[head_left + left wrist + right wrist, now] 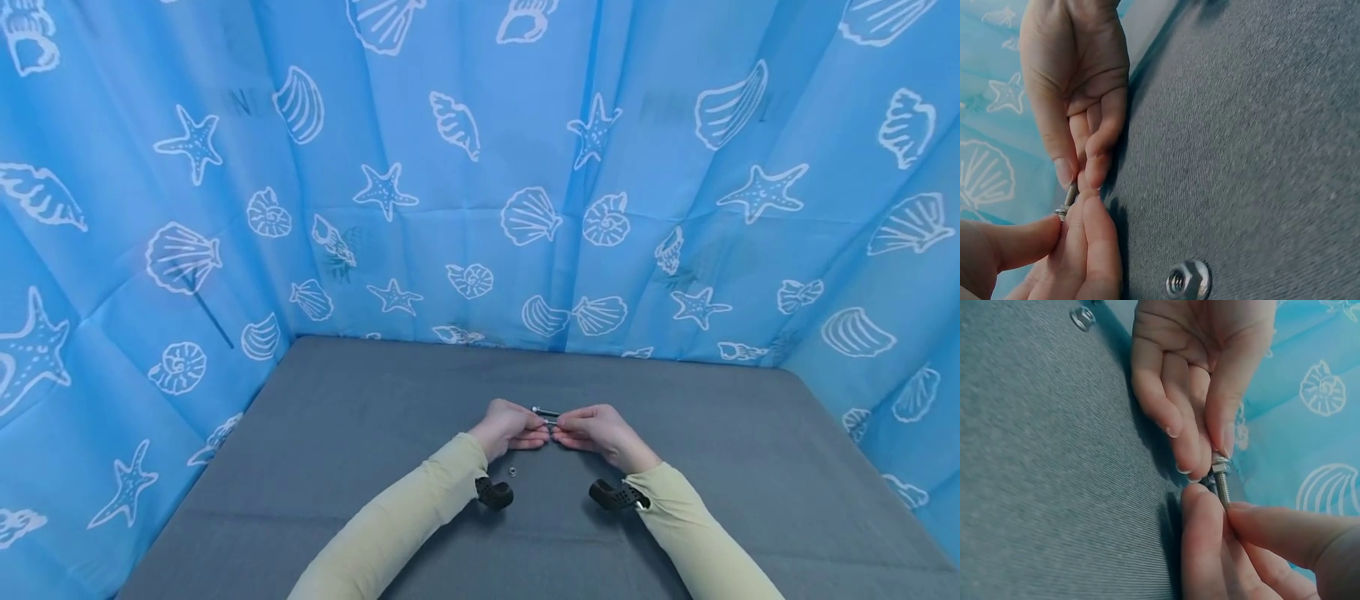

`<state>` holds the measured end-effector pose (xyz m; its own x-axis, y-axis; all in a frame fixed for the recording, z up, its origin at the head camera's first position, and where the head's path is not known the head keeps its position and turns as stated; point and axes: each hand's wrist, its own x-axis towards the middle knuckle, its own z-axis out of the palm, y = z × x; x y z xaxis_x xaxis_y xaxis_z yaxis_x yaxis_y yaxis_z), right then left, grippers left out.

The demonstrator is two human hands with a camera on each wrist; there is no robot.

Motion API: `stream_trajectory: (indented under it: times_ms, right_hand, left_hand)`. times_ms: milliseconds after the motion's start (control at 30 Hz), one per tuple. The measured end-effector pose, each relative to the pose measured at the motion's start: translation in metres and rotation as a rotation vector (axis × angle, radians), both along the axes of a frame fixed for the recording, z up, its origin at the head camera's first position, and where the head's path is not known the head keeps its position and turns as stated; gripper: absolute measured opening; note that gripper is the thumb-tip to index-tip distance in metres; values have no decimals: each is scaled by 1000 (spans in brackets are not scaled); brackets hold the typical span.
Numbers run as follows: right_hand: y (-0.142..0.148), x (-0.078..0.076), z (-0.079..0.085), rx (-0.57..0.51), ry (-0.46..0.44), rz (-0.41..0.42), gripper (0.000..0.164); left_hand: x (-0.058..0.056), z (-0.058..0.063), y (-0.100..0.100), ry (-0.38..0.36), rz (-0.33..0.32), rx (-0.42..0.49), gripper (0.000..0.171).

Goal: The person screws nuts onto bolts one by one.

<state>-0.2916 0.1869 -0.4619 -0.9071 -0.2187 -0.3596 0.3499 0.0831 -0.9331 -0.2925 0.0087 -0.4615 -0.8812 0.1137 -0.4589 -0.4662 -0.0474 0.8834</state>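
Observation:
In the head view my left hand [517, 427] and right hand [598, 433] meet fingertip to fingertip low over the table. Between them is a threaded metal bolt [1224, 489], roughly level. My right thumb and fingers pinch its shank. At the other end, my left thumb and fingertips pinch a small hex nut [1220, 465] on the threads; they partly cover it. Just beyond the fingertips lies a second, darker bolt [547, 412], its far end hidden by the right hand. A loose flanged nut [1187, 280] rests on the table nearer the body.
The grey cloth-covered table [390, 392] spreads around both hands. A blue curtain [480, 250] with white shell and starfish prints hangs behind and along the sides. Black wrist mounts [495, 493] jut inward from both sleeves, above the tabletop.

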Motion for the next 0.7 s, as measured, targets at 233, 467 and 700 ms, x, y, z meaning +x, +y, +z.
stream_trajectory:
  times_ms: [233, 467, 700]
  right_hand:
    - [1, -11, -4, -11, -86, -24, 26]
    - [-2, -12, 4, 35, -121, -35, 25]
    - [-8, -10, 9, 85, -96, -26, 22]
  left_hand:
    - [-7, 2, 0, -72, 4, 18, 5]
    - [-10, 3, -1, -125, -15, 56, 6]
    - [-12, 1, -3, -125, -14, 65, 6]
